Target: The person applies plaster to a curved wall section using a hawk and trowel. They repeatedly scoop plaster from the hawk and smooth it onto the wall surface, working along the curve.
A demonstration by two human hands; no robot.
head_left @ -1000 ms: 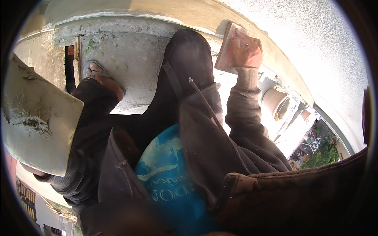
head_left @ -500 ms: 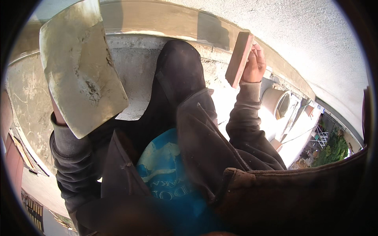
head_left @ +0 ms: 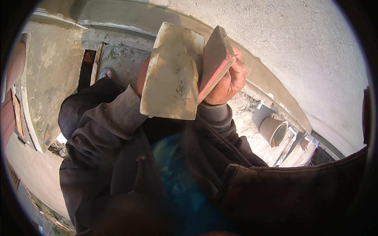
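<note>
My left hand (head_left: 142,76) is mostly hidden behind a plasterer's hawk (head_left: 169,74), a pale flat board smeared with grey mortar, and holds it up from behind. My right hand (head_left: 228,84) grips a plastering float (head_left: 216,59), its face coated grey and its edge pinkish red. The float is tilted on edge at the right side of the hawk, close against it. Whether the two touch along their whole length I cannot tell. A little wet mortar shows on the hawk's right half.
A rough white wall (head_left: 299,59) rises at the right, with a smooth grey mortar band (head_left: 271,84) along its foot. A round tub (head_left: 271,131) lies beyond my right arm. At the left are a flat plastered slab (head_left: 51,74), a dark gap and a wooden strip (head_left: 97,63).
The hawk has moved right and the float has come left and turned, so the two now meet in front of me. My view has shifted, and a foot now shows at the left.
</note>
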